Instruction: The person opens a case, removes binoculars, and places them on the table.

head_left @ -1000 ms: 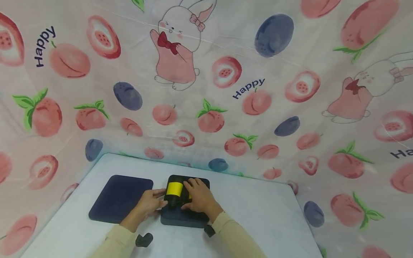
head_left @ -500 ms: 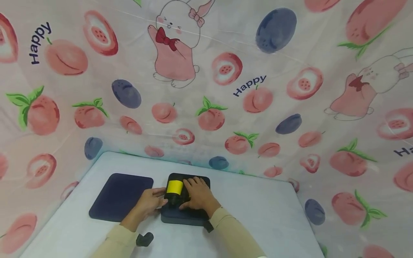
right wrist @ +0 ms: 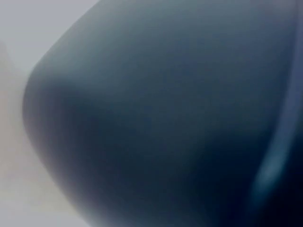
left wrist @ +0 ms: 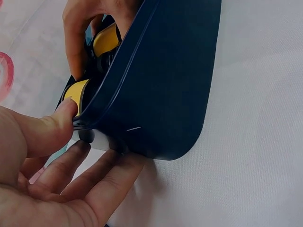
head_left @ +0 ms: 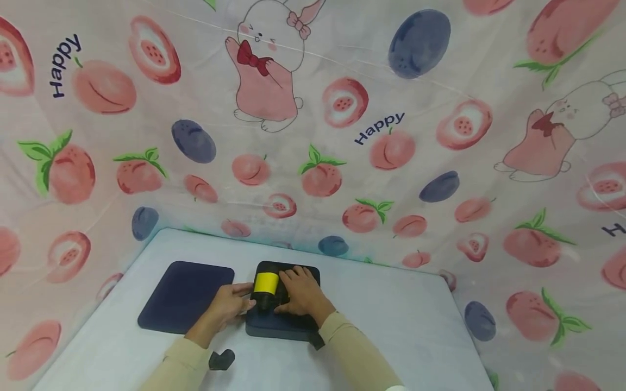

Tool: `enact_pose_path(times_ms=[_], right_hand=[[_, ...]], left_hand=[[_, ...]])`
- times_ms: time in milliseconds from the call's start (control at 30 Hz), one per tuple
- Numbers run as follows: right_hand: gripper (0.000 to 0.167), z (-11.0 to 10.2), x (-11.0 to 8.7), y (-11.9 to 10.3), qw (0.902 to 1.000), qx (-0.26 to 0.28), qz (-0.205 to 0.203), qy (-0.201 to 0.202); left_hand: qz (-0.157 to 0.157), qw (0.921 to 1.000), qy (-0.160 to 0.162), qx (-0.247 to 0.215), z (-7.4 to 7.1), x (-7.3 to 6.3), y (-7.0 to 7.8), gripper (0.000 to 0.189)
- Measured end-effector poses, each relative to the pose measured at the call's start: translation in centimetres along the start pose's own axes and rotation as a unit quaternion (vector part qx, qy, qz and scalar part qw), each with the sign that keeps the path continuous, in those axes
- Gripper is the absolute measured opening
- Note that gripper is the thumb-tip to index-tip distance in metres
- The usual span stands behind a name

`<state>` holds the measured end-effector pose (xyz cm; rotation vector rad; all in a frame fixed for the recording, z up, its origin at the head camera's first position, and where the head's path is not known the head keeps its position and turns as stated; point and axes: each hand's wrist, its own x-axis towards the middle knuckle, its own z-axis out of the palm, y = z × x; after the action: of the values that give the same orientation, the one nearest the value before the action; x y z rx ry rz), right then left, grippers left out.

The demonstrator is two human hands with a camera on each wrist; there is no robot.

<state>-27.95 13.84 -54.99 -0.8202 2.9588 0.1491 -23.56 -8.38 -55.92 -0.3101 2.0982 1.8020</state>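
Black-and-yellow binoculars [head_left: 266, 283] lie in an open dark navy box [head_left: 279, 327] with rounded corners. From the right, my right hand [head_left: 304, 293] reaches over them and covers one barrel; its fingers bend down around that barrel in the left wrist view. My left hand [head_left: 225, 308] is at the box's left side. There its thumb [left wrist: 62, 118] lies at the rim against a yellow band, and the other fingers sit on the outer wall. The right wrist view is filled by the blurred box side [right wrist: 142, 118].
A flat navy lid [head_left: 186, 296] lies on the white table [head_left: 391, 320] left of the box. Fruit-and-rabbit printed cloth [head_left: 313, 217] hangs behind and around the table. Black wrist cameras [head_left: 222, 359] stick out under both sleeves.
Both hands keep nearly the same places on the box and binoculars. The bit of second yellow band seen beside the right hand one second ago is now almost wholly covered. The head view shifts slightly.
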Motion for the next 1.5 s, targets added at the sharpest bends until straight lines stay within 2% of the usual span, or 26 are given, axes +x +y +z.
enact_pose_path(times_ms=[533, 833, 1233, 1500], right_hand=[[0.101, -1.5, -0.7, 0.5, 0.9994, -0.028, -0.020, 0.009], [0.103, -2.3, -1.4, 1.1, 0.9994, -0.033, -0.011, 0.008], [0.100, -3.5, -2.6, 2.1, 0.9991, -0.035, -0.001, 0.022], [0.099, -4.0, -3.3, 2.3, 0.9976, -0.056, -0.006, 0.042]], left_hand=[[-0.006, 0.9999, -0.008, -0.011, 0.0, 0.1, 0.2, 0.062], [0.001, 1.0000, -0.007, -0.001, 0.1, 0.1, 0.3, 0.064], [-0.013, 0.9997, -0.006, -0.020, 0.1, 0.2, 0.2, 0.064], [-0.011, 0.9996, -0.013, -0.024, 0.0, -0.4, 0.4, 0.063]])
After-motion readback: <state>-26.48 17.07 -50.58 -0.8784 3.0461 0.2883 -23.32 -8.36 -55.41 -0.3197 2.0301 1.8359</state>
